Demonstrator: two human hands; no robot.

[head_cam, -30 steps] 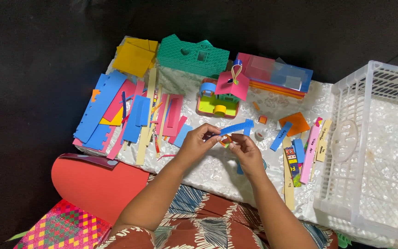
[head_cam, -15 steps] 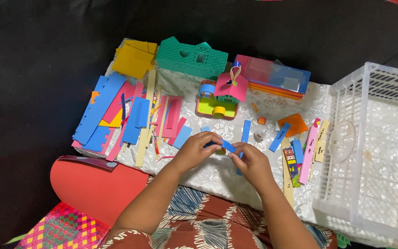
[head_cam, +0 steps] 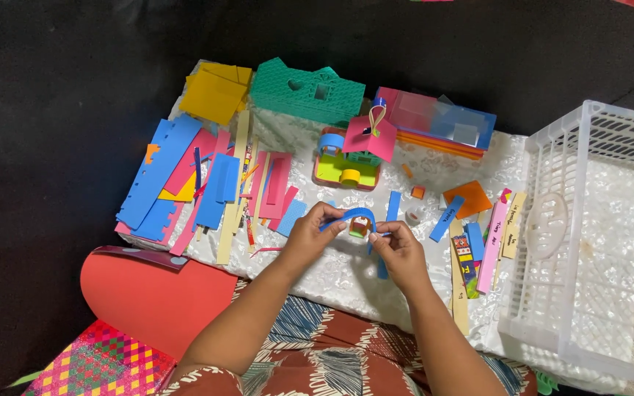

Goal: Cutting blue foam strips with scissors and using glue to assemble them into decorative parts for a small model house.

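Note:
My left hand (head_cam: 310,236) and my right hand (head_cam: 398,251) hold the two ends of a blue paper strip (head_cam: 354,215), bent into an arch between them. Under the arch sits a small multicoloured paper piece (head_cam: 359,228), partly hidden by my fingers. Both hands hover over a white lace cloth (head_cam: 346,271) just in front of me. Beyond them stands a small paper model (head_cam: 348,163) with a green base, a blue loop, a yellow ring and a pink roof.
Blue, pink and yellow paper strips (head_cam: 199,180) lie at the left. A green basket (head_cam: 307,90), yellow sheets (head_cam: 214,92) and a pink and blue box (head_cam: 434,121) stand behind. More strips (head_cam: 478,242) and a white plastic crate (head_cam: 599,235) are at the right. A red sheet (head_cam: 148,293) lies near left.
The blue strip, held short and close between my fingers before, is now bent into an arch. My hands have spread slightly apart and dropped a little toward me.

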